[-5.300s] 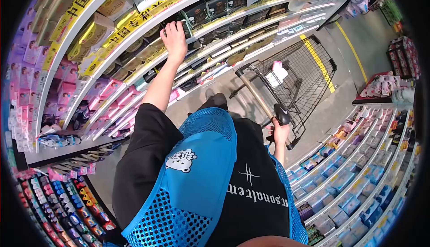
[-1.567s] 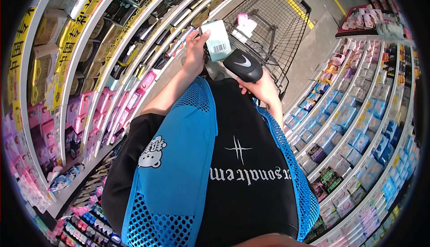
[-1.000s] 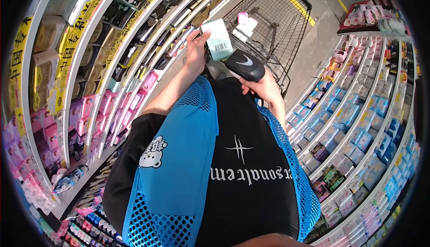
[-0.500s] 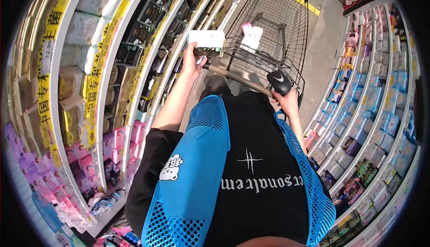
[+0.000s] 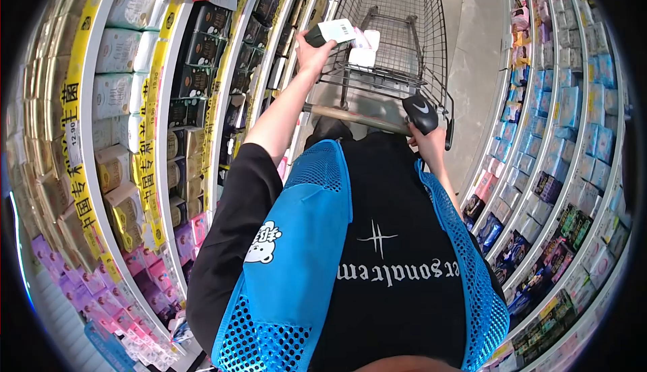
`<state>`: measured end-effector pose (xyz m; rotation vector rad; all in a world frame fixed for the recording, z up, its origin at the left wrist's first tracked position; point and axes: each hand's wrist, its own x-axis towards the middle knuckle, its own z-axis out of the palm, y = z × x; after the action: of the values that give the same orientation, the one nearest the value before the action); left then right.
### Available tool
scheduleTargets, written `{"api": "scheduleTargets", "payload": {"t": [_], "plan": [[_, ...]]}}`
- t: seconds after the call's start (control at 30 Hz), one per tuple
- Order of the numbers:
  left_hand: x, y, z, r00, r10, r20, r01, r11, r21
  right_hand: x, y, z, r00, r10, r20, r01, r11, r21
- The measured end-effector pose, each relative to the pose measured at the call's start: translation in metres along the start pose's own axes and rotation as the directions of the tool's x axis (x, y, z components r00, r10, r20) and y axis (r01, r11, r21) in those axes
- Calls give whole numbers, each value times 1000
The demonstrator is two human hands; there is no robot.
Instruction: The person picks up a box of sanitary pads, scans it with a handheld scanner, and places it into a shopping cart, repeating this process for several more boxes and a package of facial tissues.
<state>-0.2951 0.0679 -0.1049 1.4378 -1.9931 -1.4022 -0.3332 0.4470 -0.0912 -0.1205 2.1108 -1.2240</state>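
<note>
My left hand (image 5: 312, 55) is closed around a dark green and white package (image 5: 331, 32), held at the left rim of a black wire shopping cart (image 5: 435, 35). Several white and pink packages (image 5: 362, 56) lie in the cart near the held one. At the right end of the cart's handle (image 5: 364, 117), my right hand (image 5: 428, 144) is closed on the bar, beside a black device with a white swoosh (image 5: 420, 114).
Shelves of dark and white packages (image 5: 202, 52) rise close on the left, with yellow label strips (image 5: 149, 149). More shelves with blue packs (image 5: 559, 143) line the right. Grey floor (image 5: 475, 69) shows beside the cart.
My left hand has moved forward and right with the package, from beside the handle to the cart's left rim. The package has turned. My right hand stays at the handle.
</note>
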Motion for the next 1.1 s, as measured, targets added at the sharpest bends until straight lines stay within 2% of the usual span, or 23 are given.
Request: {"api": "scheduleTargets", "payload": {"t": [0.03, 0.07, 0.13, 0.2, 0.3, 0.33, 0.4, 0.5, 0.6, 0.63, 0.67, 0.73, 0.8, 0.83, 0.87, 0.93, 1.0, 1.03, 1.1], "plan": [[-3, 6, 4, 999, 49, -1, -49, 998, 47, -2, 2, 1, 998, -57, -21, 58, 998, 31], [-9, 11, 10, 1000, 6, -18, -2, 976, 220, -3, 4, 1, 997, -77, -26, 78, 995, 56], [-4, 2, 21, 999, 18, 34, -28, 937, 349, -6, 4, 2, 993, -114, -36, 118, 988, 104], [-1, -7, 25, 985, -1, 173, -95, 834, 544, -6, 5, 2, 991, -127, -42, 130, 986, 103], [0, -18, 37, 974, -59, 221, -113, 717, 688, -6, 9, 2, 980, -190, -52, 194, 976, 93], [4, -22, 42, 961, -90, 262, -118, 722, 681, -5, 12, 2, 974, -220, -54, 224, 971, 87], [19, -38, 49, 919, -69, 388, -246, 668, 703, -4, 18, 4, 962, -263, -67, 269, 958, 102], [33, -64, 58, 873, 66, 484, -393, 684, 615, -2, 19, 3, 962, -265, -63, 270, 959, 90], [16, -60, 51, 875, 100, 474, -390, 726, 566, -7, 21, -3, 974, -214, -75, 213, 977, -25], [3, -49, 41, 887, 174, 428, -406, 737, 540, -3, 16, 0, 974, -216, -70, 211, 975, -65], [-18, -45, 32, 895, 240, 376, -419, 744, 521, -4, 11, 1, 988, -142, -54, 144, 989, 29], [-43, -50, 11, 839, 445, 313, -535, 565, 628, -4, 13, 2, 981, -189, -52, 192, 978, 83], [-63, -51, -16, 774, 546, 321, -629, 605, 488, 2, 23, 5, 976, -214, -35, 217, 967, 131], [-73, -49, -30, 800, 486, 352, -600, 657, 456, 2, 24, 6, 976, -216, -32, 218, 966, 136], [-82, -55, -40, 781, 514, 353, -622, 683, 383, 3, 23, 6, 976, -217, -33, 219, 966, 140], [-110, -59, -55, 820, 458, 343, -570, 695, 437, 4, 22, 5, 974, -225, -32, 227, 963, 142], [-131, -74, -61, 772, 437, 461, -635, 539, 553, 4, 20, 5, 970, -240, -33, 242, 960, 143], [-141, -76, -61, 627, 636, 450, -765, 393, 510, 4, 18, 5, 973, -230, -28, 232, 962, 146], [-144, -75, -57, 665, 586, 462, -738, 425, 524, 4, 14, 4, 978, -209, -26, 210, 966, 149]]}}
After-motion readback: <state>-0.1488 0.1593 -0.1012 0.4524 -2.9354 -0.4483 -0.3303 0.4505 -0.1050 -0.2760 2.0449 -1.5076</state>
